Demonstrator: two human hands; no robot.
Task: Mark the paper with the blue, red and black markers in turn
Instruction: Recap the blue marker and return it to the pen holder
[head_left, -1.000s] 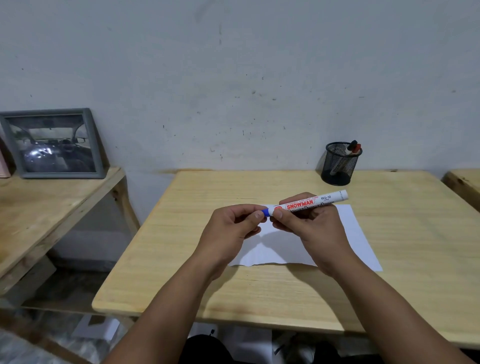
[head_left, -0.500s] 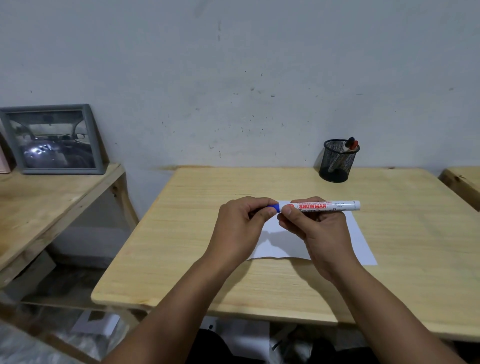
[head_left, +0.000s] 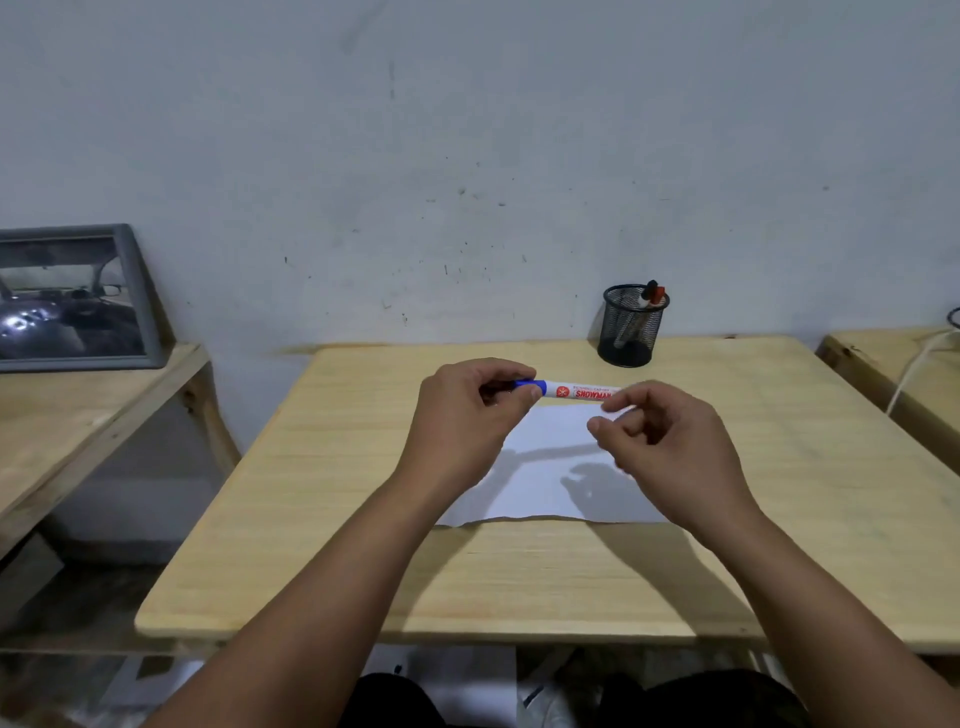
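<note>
A blue marker (head_left: 582, 391), white-bodied with a blue cap, lies level in the air above the white paper (head_left: 545, 467). My left hand (head_left: 462, 431) pinches its blue cap end. My right hand (head_left: 675, 452) is at the marker's white end. Its index finger covers that tip, and its thumb hangs apart below the barrel, so it does not pinch the marker. The paper lies flat on the wooden table (head_left: 337, 519). A red marker (head_left: 660, 295) and a black marker (head_left: 649, 289) stand in a black mesh pen holder (head_left: 631, 332) at the table's back.
A framed picture (head_left: 72, 299) leans on the wall on a lower wooden side table (head_left: 78, 415) at left. Another wooden surface (head_left: 872, 364) with a white cable (head_left: 914, 374) lies at far right. A gap separates the tables.
The marker has risen and moved away from me. My right hand slid from the cap end along the barrel to the white end and loosened. The left hand kept the cap.
</note>
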